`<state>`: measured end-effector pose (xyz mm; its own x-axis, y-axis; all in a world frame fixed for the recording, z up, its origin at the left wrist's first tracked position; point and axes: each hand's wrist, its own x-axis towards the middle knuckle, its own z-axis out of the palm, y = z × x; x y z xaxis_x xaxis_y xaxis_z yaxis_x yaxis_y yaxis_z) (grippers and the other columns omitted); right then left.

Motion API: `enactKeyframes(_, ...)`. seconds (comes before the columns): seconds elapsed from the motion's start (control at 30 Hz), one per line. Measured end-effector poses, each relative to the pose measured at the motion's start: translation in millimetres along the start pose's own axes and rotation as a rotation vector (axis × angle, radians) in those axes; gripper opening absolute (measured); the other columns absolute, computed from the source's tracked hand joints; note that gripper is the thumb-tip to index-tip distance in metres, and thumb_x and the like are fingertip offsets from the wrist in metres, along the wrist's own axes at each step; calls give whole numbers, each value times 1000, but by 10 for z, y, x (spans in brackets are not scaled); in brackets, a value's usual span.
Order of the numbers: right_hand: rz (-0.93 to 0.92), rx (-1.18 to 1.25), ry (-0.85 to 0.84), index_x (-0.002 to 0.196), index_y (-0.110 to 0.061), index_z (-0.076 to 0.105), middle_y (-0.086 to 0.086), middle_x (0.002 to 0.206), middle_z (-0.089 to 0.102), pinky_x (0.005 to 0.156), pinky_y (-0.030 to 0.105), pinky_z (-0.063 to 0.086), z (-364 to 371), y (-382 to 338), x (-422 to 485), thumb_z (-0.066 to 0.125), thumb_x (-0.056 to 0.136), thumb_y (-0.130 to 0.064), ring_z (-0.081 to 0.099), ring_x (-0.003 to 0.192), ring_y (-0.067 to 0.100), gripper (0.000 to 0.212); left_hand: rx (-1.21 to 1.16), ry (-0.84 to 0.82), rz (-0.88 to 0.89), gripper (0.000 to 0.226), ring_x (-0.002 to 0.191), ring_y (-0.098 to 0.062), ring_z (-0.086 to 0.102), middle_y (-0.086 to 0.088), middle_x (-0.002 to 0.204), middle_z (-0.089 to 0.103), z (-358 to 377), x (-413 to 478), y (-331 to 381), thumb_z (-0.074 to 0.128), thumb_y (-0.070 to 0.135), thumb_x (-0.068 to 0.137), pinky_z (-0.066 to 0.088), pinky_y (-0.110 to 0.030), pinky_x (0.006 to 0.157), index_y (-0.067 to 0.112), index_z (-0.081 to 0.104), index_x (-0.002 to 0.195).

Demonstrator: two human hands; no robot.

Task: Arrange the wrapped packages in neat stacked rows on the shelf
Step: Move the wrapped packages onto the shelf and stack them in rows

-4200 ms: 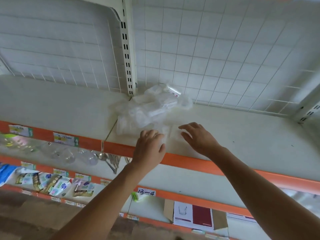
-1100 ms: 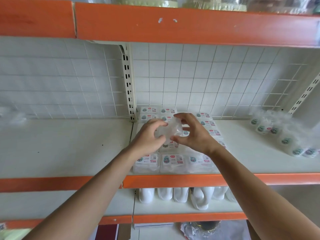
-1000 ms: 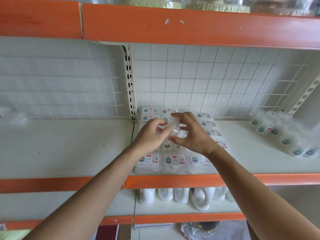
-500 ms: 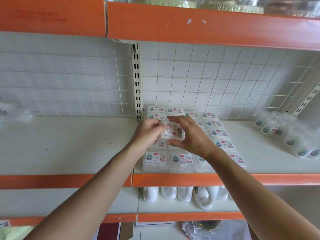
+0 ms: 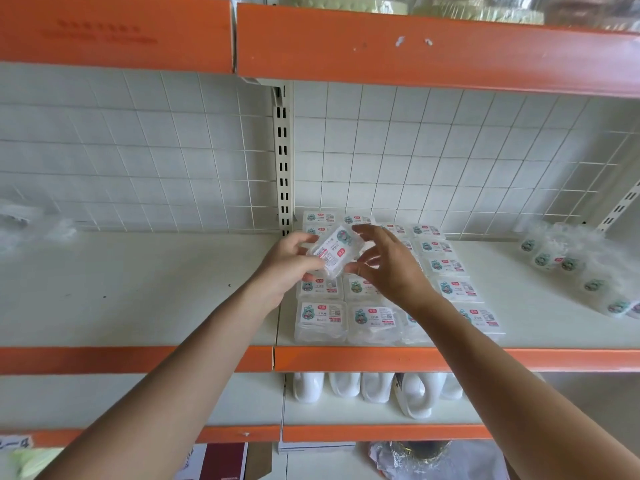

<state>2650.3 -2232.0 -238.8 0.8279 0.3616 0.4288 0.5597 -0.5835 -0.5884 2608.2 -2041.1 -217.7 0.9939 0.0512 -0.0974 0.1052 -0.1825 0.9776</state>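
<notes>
My left hand [image 5: 289, 266] is up over the shelf [image 5: 381, 358], wrist bent back a little, forearm rising from the lower left. Its fingers curl round the left edge of one wrapped packet [image 5: 334, 252] and my thumb lies across the lower front of it, so that hand is gripping the packet. The packet is in the air, tilted with its label facing me and its top corner leaning to the right. It hangs above the rows of packets [image 5: 320, 318] that lie flat on the white shelf board, just right of the slotted post [image 5: 283, 168].

My right hand [image 5: 389, 266] comes in from the lower right, back of the hand towards me, fingers spread and nearly straight. The forefinger reaches past the packet's top corner and the thumb tip sits at its lower right edge. I cannot tell whether either one is really touching it. That hand grips nothing.

The rows run back to the wire grid [image 5: 433, 150]. Farther right on the same board lies a loose line of round packs [image 5: 568, 265].
</notes>
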Motion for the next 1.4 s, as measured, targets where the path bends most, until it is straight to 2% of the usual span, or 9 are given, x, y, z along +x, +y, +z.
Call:
enactKeyframes(0.07, 30, 26, -51, 137, -19, 48, 2, 126, 53, 78, 22, 57, 5, -21, 5, 77, 79, -13, 65, 86, 10, 65, 43, -25, -16, 42, 95, -25, 68, -8, 103, 70, -12, 17, -20, 66, -2, 81, 56, -41, 82, 15, 56, 118)
enactKeyframes(0.2, -13, 60, -80, 135, -17, 52, 1, 128, 50, 88, 18, 52, 34, -62, -10, 68, 88, -8, 62, 95, 8, 50, 61, -4, -25, 9, 85, -19, 66, 0, 90, 69, 29, 17, -24, 65, 18, 90, 55, -36, 80, 12, 66, 95)
enactKeyframes(0.3, -43, 105, -77, 135, -15, 52, 0, 135, 47, 95, 18, 49, 59, -93, -13, 69, 87, -16, 60, 102, 11, 51, 113, 67, 31, 20, 63, -10, 52, 4, 69, 57, 53, 21, -12, 65, 27, 90, 41, -24, 61, 8, 66, 81)
enactKeyframes(0.4, -44, 146, -70, 134, -18, 53, -1, 142, 43, 99, 20, 46, 65, -140, -8, 74, 83, -28, 55, 115, 10, 56, 80, 77, 38, 19, 62, -13, 59, -4, 82, 66, 50, 35, 3, 67, 19, 86, 45, -24, 58, 10, 63, 102)
enactKeyframes(0.5, -16, 10, -86, 134, -23, 51, 1, 135, 47, 91, 25, 48, 124, -219, -15, 79, 74, -43, 54, 108, 10, 69, 21, 84, 32, 44, 68, -18, 68, -9, 96, 68, 70, 14, -34, 65, 10, 84, 54, -28, 60, 24, 48, 122)
enactKeyframes(0.7, -68, -206, -188, 134, -24, 51, 4, 123, 56, 89, 28, 42, 249, -227, -90, 75, 78, -25, 51, 110, 23, 61, 193, 117, 46, 34, 83, -14, 70, -2, 106, 64, -6, -107, -254, 57, 20, 90, 58, -39, 79, 22, 45, 122)
enactKeyframes(0.83, -169, -274, -273, 132, -18, 56, 1, 130, 58, 98, 36, 44, 321, -110, -124, 73, 78, -21, 50, 118, 25, 56, 473, 154, 137, 29, 104, -8, 57, 4, 120, 56, -108, -161, -376, 55, 25, 94, 45, -24, 87, 17, 54, 122)
enactKeyframes(1.07, -156, -352, -321, 134, -19, 54, 2, 142, 50, 110, 49, 34, 422, 3, -148, 66, 85, -28, 40, 135, 23, 51, 484, 106, 105, 36, 113, -10, 55, 3, 127, 58, -79, -171, -528, 52, 21, 95, 43, -23, 93, 16, 54, 130)
enactKeyframes(1.4, -149, -390, -303, 137, -18, 51, 8, 147, 44, 116, 35, 22, 432, -6, -167, 59, 95, -25, 31, 141, 25, 44, 386, 38, 42, 48, 126, -12, 49, 6, 143, 48, -45, -117, -576, 51, 22, 96, 46, -28, 95, 23, 40, 142)
